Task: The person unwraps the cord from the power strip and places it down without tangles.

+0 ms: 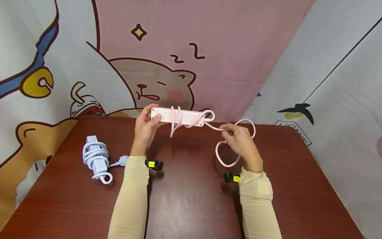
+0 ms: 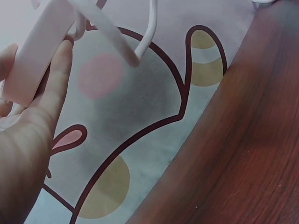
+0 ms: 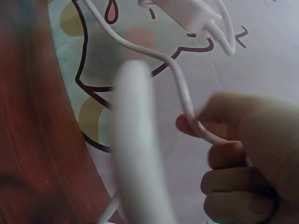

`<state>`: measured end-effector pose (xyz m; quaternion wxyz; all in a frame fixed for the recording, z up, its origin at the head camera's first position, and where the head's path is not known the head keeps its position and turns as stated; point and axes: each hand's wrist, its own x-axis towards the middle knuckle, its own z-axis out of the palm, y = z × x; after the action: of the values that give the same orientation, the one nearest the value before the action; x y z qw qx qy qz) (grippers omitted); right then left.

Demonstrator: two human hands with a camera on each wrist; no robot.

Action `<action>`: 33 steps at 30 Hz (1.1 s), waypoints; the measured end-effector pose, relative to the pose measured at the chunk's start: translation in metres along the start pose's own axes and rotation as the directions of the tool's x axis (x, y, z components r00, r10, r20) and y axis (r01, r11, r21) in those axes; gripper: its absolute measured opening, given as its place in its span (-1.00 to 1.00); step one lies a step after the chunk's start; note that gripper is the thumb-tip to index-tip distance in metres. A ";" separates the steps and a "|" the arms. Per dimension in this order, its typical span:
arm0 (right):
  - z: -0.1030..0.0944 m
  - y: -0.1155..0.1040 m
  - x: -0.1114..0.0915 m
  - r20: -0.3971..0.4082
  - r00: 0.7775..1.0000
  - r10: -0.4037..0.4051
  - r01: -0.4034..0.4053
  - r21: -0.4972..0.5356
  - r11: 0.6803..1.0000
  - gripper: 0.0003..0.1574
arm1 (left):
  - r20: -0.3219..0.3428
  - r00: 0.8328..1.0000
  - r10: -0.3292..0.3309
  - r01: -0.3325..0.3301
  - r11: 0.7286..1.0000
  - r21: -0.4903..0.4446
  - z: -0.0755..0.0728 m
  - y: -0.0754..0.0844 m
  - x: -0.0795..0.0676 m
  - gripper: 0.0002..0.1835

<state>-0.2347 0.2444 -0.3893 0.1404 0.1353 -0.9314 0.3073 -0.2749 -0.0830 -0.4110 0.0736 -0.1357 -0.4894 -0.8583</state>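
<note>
A pink power strip is held above the far part of the table, its cord wound around its body in loose turns. My left hand grips its left end, thumb on the face with the screws; the left wrist view shows the fingers behind the strip. To the right, my right hand pinches the pink cord between thumb and fingers. In the right wrist view the cord runs from the strip into the fingers of the right hand. The loose cord beyond hangs in loops around that hand.
On the table's left lies a pale blue power strip wrapped in its own cord, its plug close to my left sleeve. The brown table meets a cartoon-printed curtain at its far edge.
</note>
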 end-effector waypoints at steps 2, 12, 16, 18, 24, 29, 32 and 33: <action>0.001 0.000 0.000 0.003 1.000 -0.004 0.004 -0.004 1.000 -0.83 | -0.013 1.000 0.004 -0.004 1.000 -0.001 0.000 -0.001 0.000 -0.65; -0.001 -0.008 -0.001 0.078 0.996 -0.036 0.037 -0.016 0.999 -0.80 | -0.052 0.999 0.007 -0.004 0.998 0.058 0.000 -0.005 0.002 -0.66; -0.007 -0.016 -0.003 0.126 0.991 -0.048 0.049 -0.006 0.999 -0.80 | -0.066 0.998 0.007 -0.003 0.998 0.065 0.000 -0.005 0.002 -0.65; -0.010 -0.020 -0.004 0.151 0.986 -0.064 0.064 0.000 0.998 -0.81 | -0.077 0.997 0.009 -0.003 0.998 0.066 0.000 -0.005 0.001 -0.65; -0.021 -0.030 -0.009 0.188 0.972 -0.141 0.131 0.064 0.989 -0.83 | -0.098 0.995 0.002 0.007 0.996 0.086 0.000 -0.005 0.001 -0.65; -0.030 -0.036 -0.013 0.186 0.973 -0.140 0.109 0.164 0.980 -0.87 | -0.121 0.993 0.003 0.011 0.993 0.118 -0.001 -0.005 0.001 -0.65; -0.034 -0.038 -0.015 0.170 0.975 -0.141 0.099 0.232 0.968 -0.90 | -0.137 0.991 0.010 0.009 0.991 0.133 -0.002 -0.004 0.002 -0.65; -0.035 -0.039 -0.016 0.159 0.976 -0.147 0.104 0.255 0.961 -0.91 | -0.140 0.990 0.010 0.009 0.991 0.135 -0.002 -0.005 0.002 -0.65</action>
<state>-0.2004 0.2382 -0.3474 0.0589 0.2372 -0.8846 0.3971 -0.2786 -0.0826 -0.4154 0.1172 -0.0701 -0.5400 -0.8305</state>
